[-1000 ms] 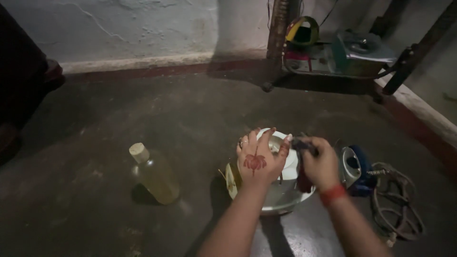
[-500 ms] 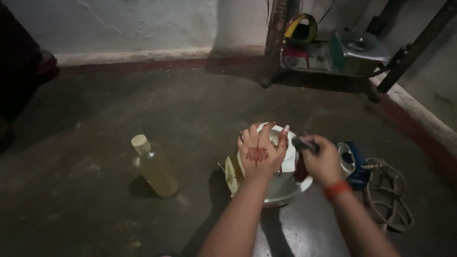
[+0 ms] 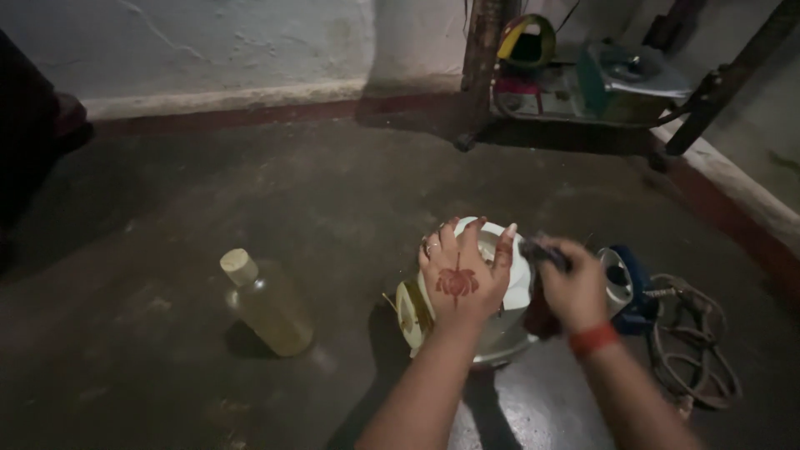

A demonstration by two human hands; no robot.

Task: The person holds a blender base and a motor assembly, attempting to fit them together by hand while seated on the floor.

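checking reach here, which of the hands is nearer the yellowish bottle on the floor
Left. The left hand rests on the white appliance, with bare floor between it and the bottle to its left. The right hand, gripping a dark tool, is farther right.

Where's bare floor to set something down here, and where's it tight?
Free: the floor between the bottle and the back wall, and the strip left of the bottle. Tight: around the white appliance under the left hand, where the right hand, the blue device and the coiled cord crowd together.
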